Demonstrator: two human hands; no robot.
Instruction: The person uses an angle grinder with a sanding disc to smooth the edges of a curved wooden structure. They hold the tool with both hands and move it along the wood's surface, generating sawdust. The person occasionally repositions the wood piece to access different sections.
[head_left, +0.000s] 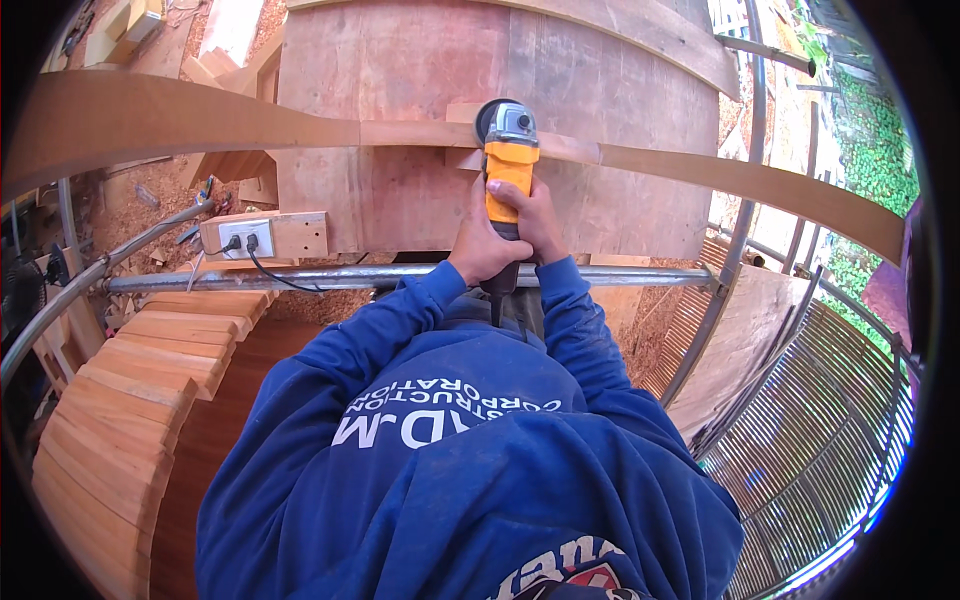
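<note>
A yellow and black angle grinder [512, 168] is over the middle of the bench [630, 215], nearer to the near edge than to the far edge. The left hand [483, 243] wraps around its dark handle, and the right hand [538, 220] wraps around it too, a little farther forward on the right side. Both hands are holding the grinder and nothing else. Its silver head points to the far edge, and its dark round disc [484, 120] is at a long wooden board [410, 134]. I cannot tell if the disc touches the wood. The board goes right across the bench and sticks out past the left and right edges. A small wood block [463, 112] peeks out by the board, near the disc. Another long board [640, 38] curves along the far edge. At the near left corner, a wood piece [305, 235] holds a white socket [243, 238] with two black plugs in it. A metal pipe [400, 279] runs just beside the near edge. Past the near left corner, lots of planks [125, 410] sit side by side in a row.
</note>
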